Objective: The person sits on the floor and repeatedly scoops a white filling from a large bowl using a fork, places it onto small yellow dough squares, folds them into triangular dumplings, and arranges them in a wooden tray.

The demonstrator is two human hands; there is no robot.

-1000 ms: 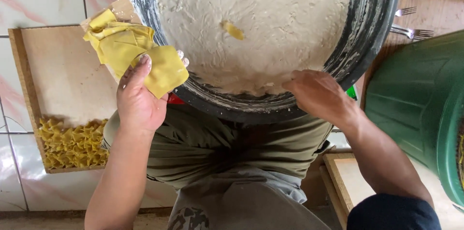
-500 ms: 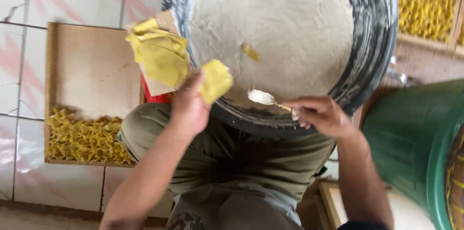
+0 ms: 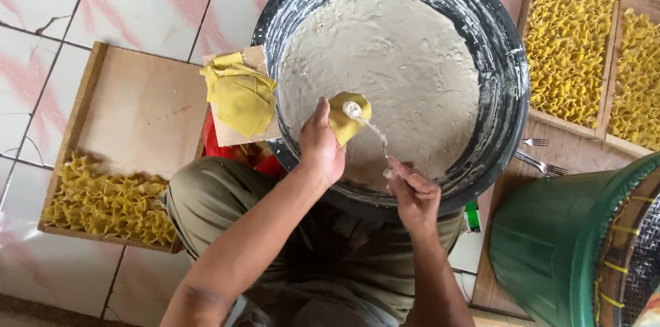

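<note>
My left hand [image 3: 321,145] holds a small yellow dough wrapper [image 3: 347,118] open over the near side of a big black basin [image 3: 505,86] filled with pale paste [image 3: 385,72]. My right hand [image 3: 412,193] grips a metal spoon [image 3: 364,121] by its handle, its bowl resting on the wrapper with a dab of paste. A stack of yellow wrappers [image 3: 239,96] lies on a small board at the basin's left rim. I sit with the basin in front of my knees.
A wooden tray [image 3: 144,110] on the left holds several folded yellow dumplings [image 3: 103,200] at its near end. Trays full of folded dumplings [image 3: 570,31] stand at the upper right. A green bucket [image 3: 550,258] is at lower right, forks [image 3: 540,155] beside it.
My left hand moved from the wrapper stack to over the paste with one wrapper. My right hand picked up the spoon and brought paste onto the wrapper.
</note>
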